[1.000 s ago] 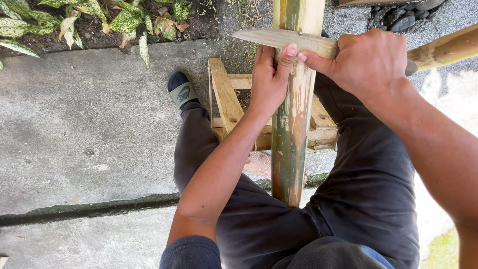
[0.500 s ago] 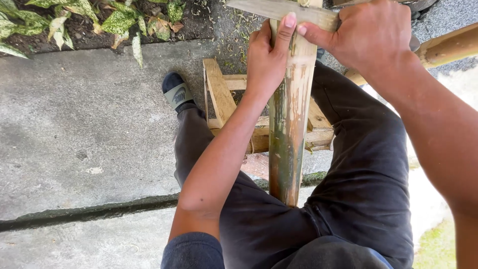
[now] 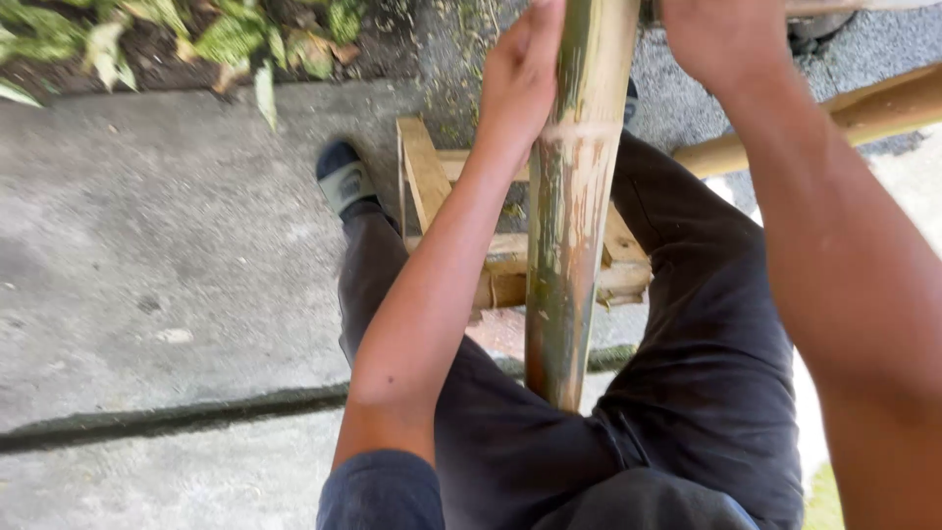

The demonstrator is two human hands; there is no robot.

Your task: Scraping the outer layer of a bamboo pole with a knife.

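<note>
View from above of a seated person's lap and arms over a concrete floor [image 3: 147, 294]. A thick bamboo pole [image 3: 569, 236], green and brown with scraped pale streaks, stands nearly upright between the knees; its lower end rests against the dark trousers [image 3: 706, 393] at the crotch, and its upper end runs out of the top of the frame. The left hand [image 3: 520, 74] lies against the pole's left side near the top edge, fingers extended upward along the stalk and pressed to it; the fingertips are partly cut off, and whether the thumb wraps behind the pole is hidden. The right hand [image 3: 721, 39] is at the top right, mostly cropped by the frame edge; only its back and the wrist show, so I cannot tell whether it is open, closed or holding something. The right forearm fills the right side of the picture, close to the camera and slightly blurred. Behind the pole sits a low wooden frame [image 3: 432, 186] of light planks, largely hidden by the pole and the legs. A second bamboo pole [image 3: 834, 123] lies slanted at the upper right, its ends out of view. A foot in a dark shoe [image 3: 343, 177] rests left of the wooden frame. Green and yellowed leaves [image 3: 226, 39] line the top left edge, blurred.
</note>
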